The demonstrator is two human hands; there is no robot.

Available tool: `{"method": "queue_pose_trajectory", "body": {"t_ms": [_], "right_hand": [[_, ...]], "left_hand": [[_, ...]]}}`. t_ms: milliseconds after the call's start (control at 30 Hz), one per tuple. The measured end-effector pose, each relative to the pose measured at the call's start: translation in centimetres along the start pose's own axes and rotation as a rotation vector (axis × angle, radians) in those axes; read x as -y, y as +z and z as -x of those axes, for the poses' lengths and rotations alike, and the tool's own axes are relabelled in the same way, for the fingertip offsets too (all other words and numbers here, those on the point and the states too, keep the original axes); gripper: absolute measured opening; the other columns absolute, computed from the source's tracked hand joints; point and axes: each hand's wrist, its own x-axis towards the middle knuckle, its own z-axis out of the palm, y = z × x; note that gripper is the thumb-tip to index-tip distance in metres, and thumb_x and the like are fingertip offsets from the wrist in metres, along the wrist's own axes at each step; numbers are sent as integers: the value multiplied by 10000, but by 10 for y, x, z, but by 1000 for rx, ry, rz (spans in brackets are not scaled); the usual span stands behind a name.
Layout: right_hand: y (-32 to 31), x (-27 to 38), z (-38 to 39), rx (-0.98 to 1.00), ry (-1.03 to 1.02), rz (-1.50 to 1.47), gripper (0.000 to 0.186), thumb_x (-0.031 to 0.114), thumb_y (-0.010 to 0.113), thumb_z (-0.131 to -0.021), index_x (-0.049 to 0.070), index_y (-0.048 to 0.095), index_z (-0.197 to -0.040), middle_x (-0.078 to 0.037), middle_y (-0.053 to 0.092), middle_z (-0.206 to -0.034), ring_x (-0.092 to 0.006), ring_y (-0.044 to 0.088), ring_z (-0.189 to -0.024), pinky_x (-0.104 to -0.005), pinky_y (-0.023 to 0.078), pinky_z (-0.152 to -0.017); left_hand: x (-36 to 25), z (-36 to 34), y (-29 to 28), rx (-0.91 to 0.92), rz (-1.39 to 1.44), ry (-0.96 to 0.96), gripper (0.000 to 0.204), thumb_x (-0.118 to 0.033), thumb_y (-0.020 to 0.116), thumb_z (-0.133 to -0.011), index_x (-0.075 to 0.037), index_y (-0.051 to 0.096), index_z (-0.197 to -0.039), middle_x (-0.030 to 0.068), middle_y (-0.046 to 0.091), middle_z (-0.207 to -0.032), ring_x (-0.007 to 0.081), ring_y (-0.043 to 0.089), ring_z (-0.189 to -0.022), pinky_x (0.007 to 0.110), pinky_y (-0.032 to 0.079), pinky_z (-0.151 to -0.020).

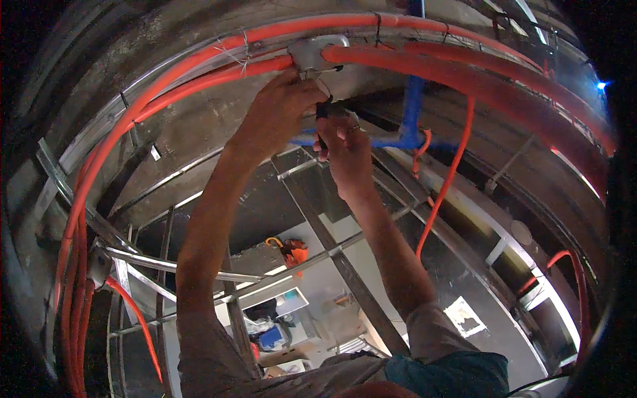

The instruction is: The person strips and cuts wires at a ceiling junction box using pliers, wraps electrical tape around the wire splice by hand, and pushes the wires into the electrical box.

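Note:
Both my arms are raised toward a grey junction box (310,54) under the ceiling, where orange conduits (265,65) meet. My left hand (292,99) is closed just below the box, its fingers bent in a pinch. What those fingers hold is too small and dark to name. Beside it, slightly lower and to the right, my right hand (345,136) has its fingers curled around a small black thing (323,109), whose kind I cannot make out. The black thing reaches up to the fingertips of my left hand.
A blue pipe (412,106) runs right of my hands. One orange conduit (454,172) hangs down at the right, and a bundle of them (79,219) drops along the left. Metal framing bars (325,235) cross below my arms. An orange bag (292,252) hangs farther down.

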Motion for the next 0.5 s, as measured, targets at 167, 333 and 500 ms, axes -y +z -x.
{"method": "queue_pose_trajectory", "body": {"t_ms": [167, 333, 500], "right_hand": [[-8, -6, 4, -32, -95, 28, 224, 257, 615, -982, 44, 630, -917, -14, 641, -732, -85, 587, -635, -255, 467, -546], [-20, -21, -1, 49, -45, 100, 254, 280, 668, -969, 48, 602, -1050, -22, 647, -796, -84, 592, -712, -245, 451, -592], [-53, -43, -48, 72, -233, 360, 226, 257, 682, -957, 52, 622, -1033, -23, 684, -829, -96, 628, -749, -250, 473, -635]], "left_hand": [[-17, -7, 5, -117, 156, -102, 202, -41, 673, -783, -35, 707, -982, 111, 698, -993, 307, 588, -1035, 401, 492, -924], [-12, -5, 3, -93, 213, -117, 209, 15, 651, -790, -10, 694, -993, 147, 690, -988, 335, 586, -1046, 424, 490, -927], [-27, -8, -6, -88, 160, -65, 221, -7, 630, -813, -11, 674, -1030, 158, 664, -1056, 356, 568, -1079, 439, 483, -960]]}}
